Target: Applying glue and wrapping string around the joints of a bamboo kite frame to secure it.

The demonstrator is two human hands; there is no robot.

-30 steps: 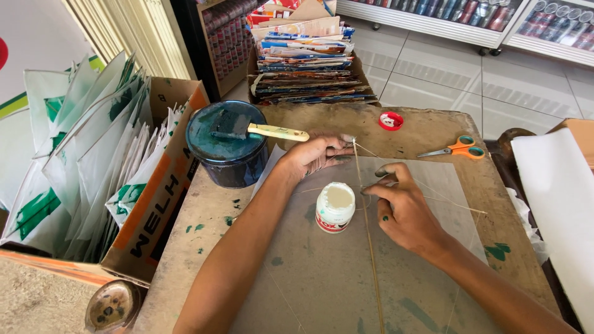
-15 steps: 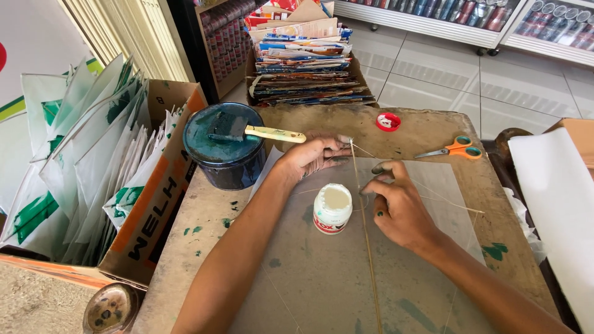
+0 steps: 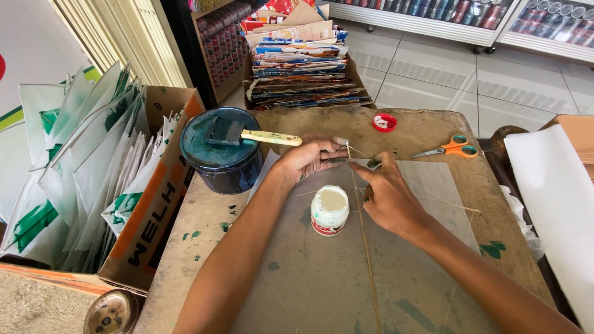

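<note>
My left hand (image 3: 307, 159) pinches the top end of a thin bamboo stick (image 3: 365, 247) that runs lengthwise down a sheet of translucent paper (image 3: 346, 272) on the wooden worktable (image 3: 204, 229). My right hand (image 3: 387, 196) rests on the paper just right of the stick, its forefinger pressing near the stick's upper end. A second, thinner curved stick (image 3: 433, 196) crosses under my right hand. A small white glue pot (image 3: 329, 210) with an open top stands on the paper between my forearms.
A dark blue paint tin (image 3: 221, 154) with a brush (image 3: 253, 135) across it stands at the left. Orange-handled scissors (image 3: 450, 147) and a red lid (image 3: 384, 122) lie at the far side. A cardboard box of folded kites (image 3: 93, 173) sits left; stacked papers (image 3: 303, 62) behind; white sheets (image 3: 557, 198) right.
Both hands stay on the top of the stick; my fingers have shifted slightly there. The view has tilted a little, so everything sits lower in the frame.
</note>
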